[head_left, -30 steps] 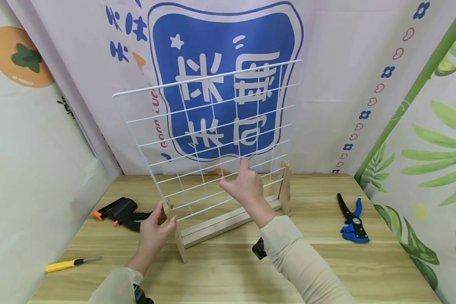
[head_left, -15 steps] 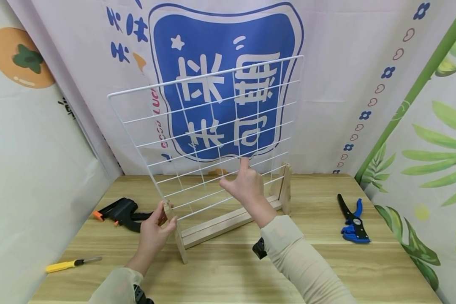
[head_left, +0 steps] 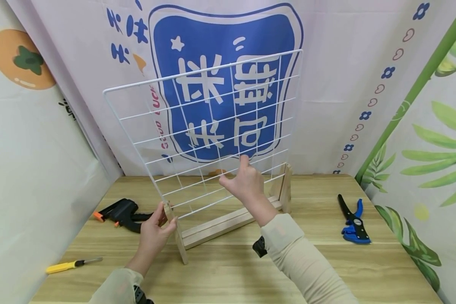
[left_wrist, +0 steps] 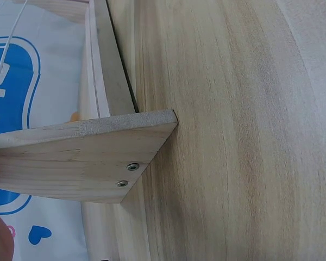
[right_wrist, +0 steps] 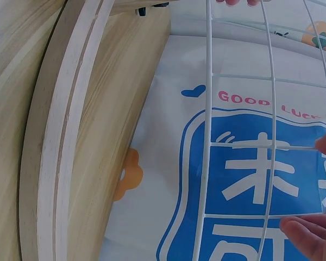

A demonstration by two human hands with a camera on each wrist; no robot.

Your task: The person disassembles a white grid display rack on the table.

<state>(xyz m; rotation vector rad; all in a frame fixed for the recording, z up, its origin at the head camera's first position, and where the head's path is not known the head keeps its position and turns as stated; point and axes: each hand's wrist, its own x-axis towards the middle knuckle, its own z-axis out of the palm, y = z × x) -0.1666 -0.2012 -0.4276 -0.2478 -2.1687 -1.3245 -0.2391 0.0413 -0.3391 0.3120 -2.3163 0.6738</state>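
Note:
A white wire grid panel (head_left: 176,76) leans up and back above a wooden stand (head_left: 228,228), its lower corner at the stand's left upright (head_left: 179,245). My left hand (head_left: 153,232) grips the top of that upright, thumb on the near side. In the left wrist view the upright's outer face (left_wrist: 81,168) shows two screw heads (left_wrist: 132,166). My right hand (head_left: 246,183) holds the panel's lower middle, thumb and index finger spread along the wires. In the right wrist view its fingertips (right_wrist: 299,231) sit at a cross wire of the panel (right_wrist: 208,109).
On the wooden table (head_left: 228,283), a black and orange bar clamp (head_left: 125,213) lies behind my left hand. A yellow-handled screwdriver (head_left: 62,266) is at the front left, and a blue and black wire stripper (head_left: 353,223) at the right. Printed cloth (head_left: 327,126) hangs behind.
The panel's top edge has risen and its upper left corner has swung a little leftward. Its bottom wire sits slightly higher. Both hands keep nearly the same places.

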